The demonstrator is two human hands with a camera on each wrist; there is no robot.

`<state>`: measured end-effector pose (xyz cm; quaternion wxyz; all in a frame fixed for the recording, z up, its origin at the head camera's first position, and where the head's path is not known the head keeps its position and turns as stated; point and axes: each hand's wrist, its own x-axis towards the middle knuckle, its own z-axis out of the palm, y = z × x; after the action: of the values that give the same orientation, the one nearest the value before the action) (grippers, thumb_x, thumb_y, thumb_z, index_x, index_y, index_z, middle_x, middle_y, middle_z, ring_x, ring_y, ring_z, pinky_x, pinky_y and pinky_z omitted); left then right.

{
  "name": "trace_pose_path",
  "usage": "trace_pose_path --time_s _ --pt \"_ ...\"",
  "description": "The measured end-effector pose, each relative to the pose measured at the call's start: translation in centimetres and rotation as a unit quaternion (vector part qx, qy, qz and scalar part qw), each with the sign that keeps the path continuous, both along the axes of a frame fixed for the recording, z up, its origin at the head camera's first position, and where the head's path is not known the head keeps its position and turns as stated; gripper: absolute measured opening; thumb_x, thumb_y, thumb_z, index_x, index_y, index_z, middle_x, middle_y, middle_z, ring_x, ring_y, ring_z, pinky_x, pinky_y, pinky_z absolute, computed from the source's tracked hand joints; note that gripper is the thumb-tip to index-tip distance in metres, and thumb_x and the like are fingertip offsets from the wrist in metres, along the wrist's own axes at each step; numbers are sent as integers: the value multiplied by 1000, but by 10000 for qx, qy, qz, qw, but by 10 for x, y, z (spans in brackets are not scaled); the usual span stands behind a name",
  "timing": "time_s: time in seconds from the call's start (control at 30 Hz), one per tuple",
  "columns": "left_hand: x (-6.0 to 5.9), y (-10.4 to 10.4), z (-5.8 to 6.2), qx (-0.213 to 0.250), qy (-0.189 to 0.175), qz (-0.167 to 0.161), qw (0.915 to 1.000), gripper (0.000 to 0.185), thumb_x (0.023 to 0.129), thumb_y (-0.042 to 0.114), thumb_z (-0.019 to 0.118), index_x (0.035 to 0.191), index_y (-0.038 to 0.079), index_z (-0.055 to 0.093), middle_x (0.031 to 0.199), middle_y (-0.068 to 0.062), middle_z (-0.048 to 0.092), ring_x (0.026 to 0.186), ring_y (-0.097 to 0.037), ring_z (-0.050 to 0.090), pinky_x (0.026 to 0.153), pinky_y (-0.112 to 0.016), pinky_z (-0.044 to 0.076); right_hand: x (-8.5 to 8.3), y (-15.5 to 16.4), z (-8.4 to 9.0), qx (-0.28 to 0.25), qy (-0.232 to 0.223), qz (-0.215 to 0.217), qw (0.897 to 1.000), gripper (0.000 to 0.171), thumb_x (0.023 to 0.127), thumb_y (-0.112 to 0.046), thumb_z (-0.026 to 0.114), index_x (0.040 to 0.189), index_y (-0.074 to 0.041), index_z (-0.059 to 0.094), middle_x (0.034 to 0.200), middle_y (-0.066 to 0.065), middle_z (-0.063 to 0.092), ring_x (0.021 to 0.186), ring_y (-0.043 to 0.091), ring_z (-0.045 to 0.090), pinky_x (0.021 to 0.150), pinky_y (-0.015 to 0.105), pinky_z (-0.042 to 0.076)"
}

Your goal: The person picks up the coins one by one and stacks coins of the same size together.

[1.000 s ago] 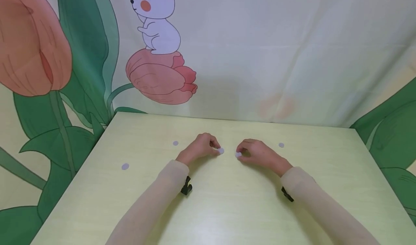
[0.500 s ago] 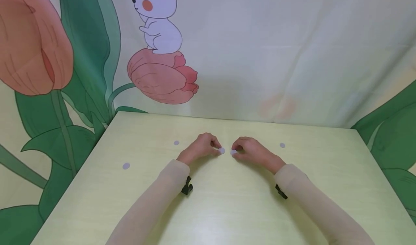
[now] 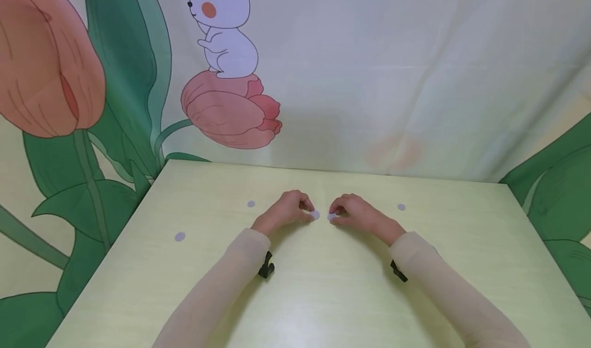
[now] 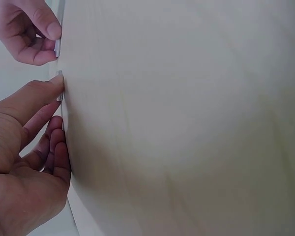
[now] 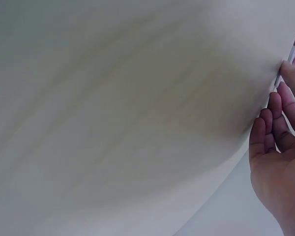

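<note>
Near the far middle of the table point(image 3: 295, 296), my left hand point(image 3: 285, 208) pinches a small flat whitish disc point(image 3: 315, 215) between thumb and finger. Facing it from the right, my right hand point(image 3: 359, 215) grips a similar pale disc point(image 3: 332, 216), partly covered by its fingertips. A short gap separates the two pieces. Seen from the left wrist, the left disc point(image 4: 59, 86) and the right disc point(image 4: 57, 47) appear edge-on, thin, close over the tabletop. In the right wrist view, the right hand point(image 5: 280, 147) has its other fingers bent near the surface.
Three more pale discs lie apart on the table: a left front disc point(image 3: 180, 236), a left rear disc point(image 3: 251, 204) and a right disc point(image 3: 401, 207). Behind the table's far edge hangs a curtain point(image 3: 351, 81) printed with tulips and a white animal.
My right hand has moved left with its disc, narrowing the gap to the left one, and has held still over the last half second. The left hand stays in place.
</note>
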<state>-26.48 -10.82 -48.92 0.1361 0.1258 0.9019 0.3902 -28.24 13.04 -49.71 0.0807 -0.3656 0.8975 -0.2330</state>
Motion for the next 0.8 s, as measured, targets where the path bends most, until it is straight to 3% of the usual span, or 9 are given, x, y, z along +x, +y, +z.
trace_pose_path --time_s 0.3,0.43,0.8 --pt "1 0 -1 -1 122 -112 9999 13 86 13 83 95 7 75 95 -4 66 91 -17 54 86 -32 47 9 6 3 -349 -377 -142 9986 23 92 -17 77 111 -5 71 103 3 68 98 20 63 91 37 52" --pt "2 0 0 -102 211 -222 9995 13 87 13 82 96 9 74 94 -5 65 91 -17 53 85 -32 46 8 6 -1 -501 -304 -96 9982 19 92 -12 76 108 -4 71 101 3 68 95 18 63 88 33 53" --pt "2 1 0 -181 221 -184 9994 16 86 12 82 98 11 72 95 -6 61 92 -19 52 85 -32 46 2 0 -2 -275 -578 -400 9971 15 92 -14 75 105 -6 72 97 2 69 90 16 62 85 32 53"
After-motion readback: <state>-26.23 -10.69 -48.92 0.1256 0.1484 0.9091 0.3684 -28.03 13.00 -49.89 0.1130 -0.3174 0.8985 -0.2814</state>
